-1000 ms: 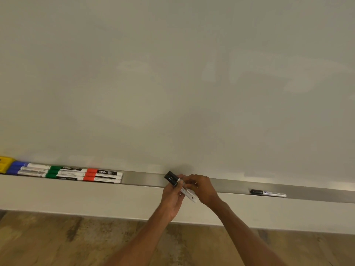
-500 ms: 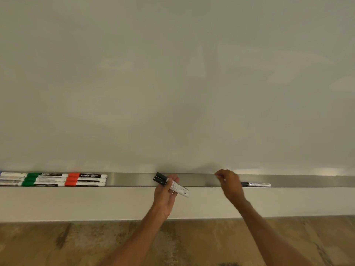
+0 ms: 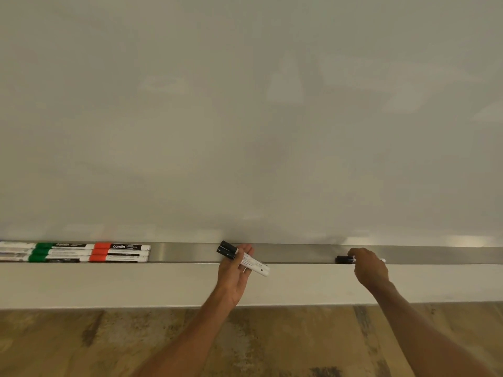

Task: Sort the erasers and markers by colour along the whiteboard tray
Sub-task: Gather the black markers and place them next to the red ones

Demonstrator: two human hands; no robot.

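1. The left hand (image 3: 234, 270) is palm up in front of the metal tray (image 3: 185, 253), its fingers (image 3: 246, 251) curled around two black-capped markers (image 3: 245, 259).
2. Those two markers lie side by side across the palm, with the black caps sticking out past the fingers to the upper left and the white barrels running out past them to the lower right, below the tray's front edge.
3. The right hand (image 3: 370, 268) is down on the tray, well apart from the left, with its fingers (image 3: 353, 253) closed over a third black marker (image 3: 343, 259) that lies flat in the tray.
4. That marker's black cap shows just left of the fingertips, and a little of its white end shows to their right.
5. Far to the left of the left-hand fingers, three green-capped markers (image 3: 40, 252) and three red-capped markers (image 3: 102, 252) lie in rows in the tray, red nearer the fingers.
6. The whiteboard (image 3: 245, 118) rises behind the fingers.
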